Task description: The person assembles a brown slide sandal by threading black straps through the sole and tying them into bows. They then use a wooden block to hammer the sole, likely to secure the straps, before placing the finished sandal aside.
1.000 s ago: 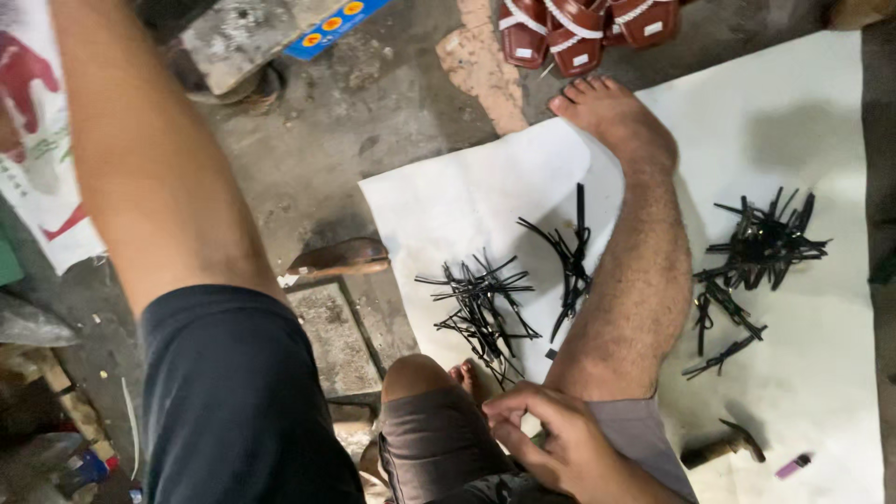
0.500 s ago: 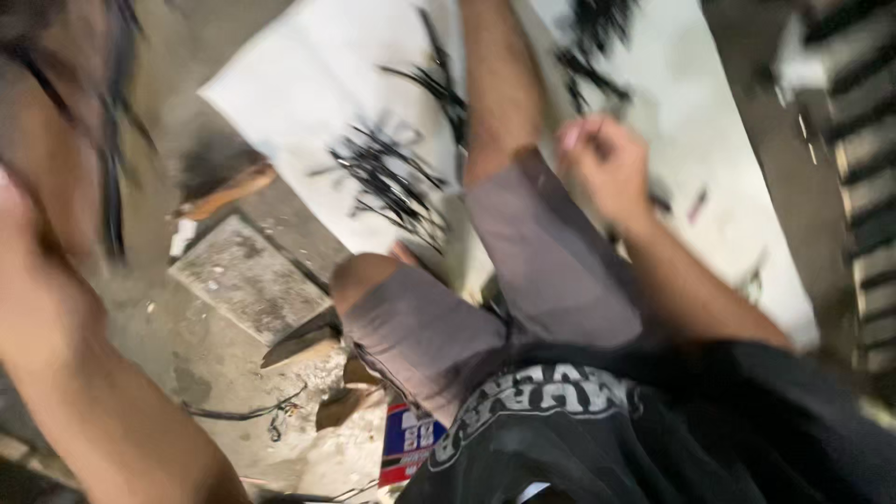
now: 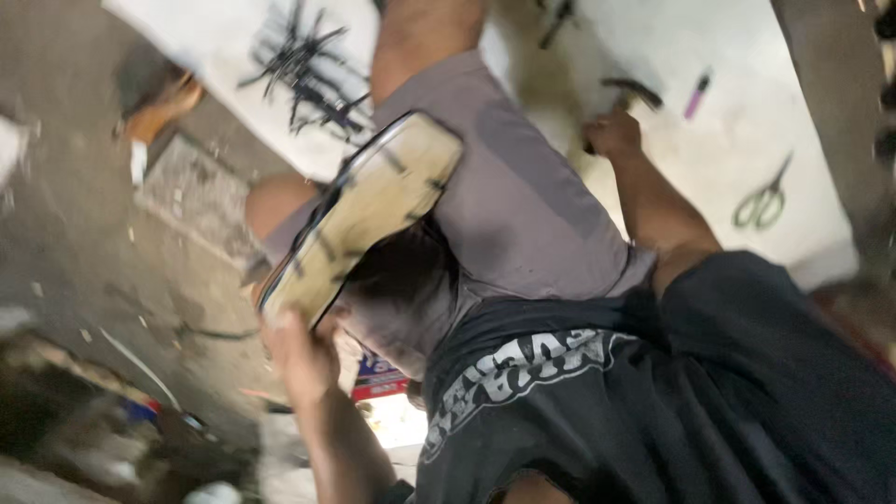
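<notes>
1. Left hand (image 3: 299, 359): yours, closed around the near end of a shoe sole (image 3: 364, 215). The sole is tan with a dark rim, flat and elongated. It is held tilted above your bent knee, with its far end over the lap of your grey shorts (image 3: 523, 196).

2. Right hand (image 3: 613, 135): yours, fist closed on the handle of a hammer (image 3: 627, 93). The dark hammer head lies on the white sheet (image 3: 653, 37), towards its right half. The picture is blurred, so the grip is not shown finely.

3. White sheet: spread on the floor and carrying the loose items. Your outstretched leg crosses it.

4. Black straps (image 3: 303, 61): a loose pile of thin dark pieces near the sheet's left edge, beside your leg. They are too blurred to count.

5. Scissors (image 3: 763, 201): green-handled, lying flat near the sheet's right edge, well apart from the hammer.

6. Small purple object (image 3: 696, 93): slim, lying on the sheet just beyond the hammer head, on its right. Its kind cannot be told.

7. Stone slab (image 3: 191, 196): grey and flat, on the bare floor just off the sheet's left edge, near your knee.

8. Containers: none can be made out; all items lie loose.
</notes>
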